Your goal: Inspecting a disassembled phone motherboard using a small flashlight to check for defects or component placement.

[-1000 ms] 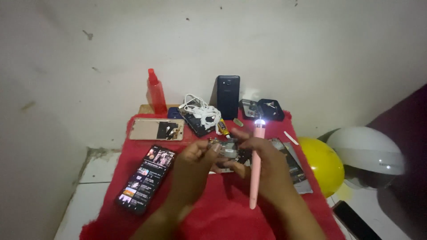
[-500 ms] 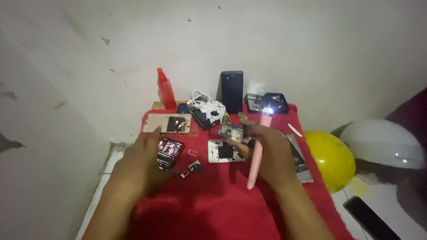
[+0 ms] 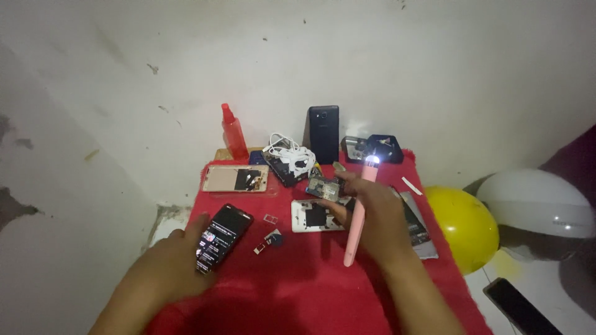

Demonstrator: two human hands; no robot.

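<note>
Overhead, scuffed white wall — red cloth under phone parts.

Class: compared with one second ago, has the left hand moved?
Yes. The left hand has left the white opened phone and gone left, to the lit black phone.

Two hands: left hand, right hand. By the left, one lit phone; beyond it, one gold phone back. In the right, one pink torch. Farther off, one red bottle, one upright dark phone.
</note>
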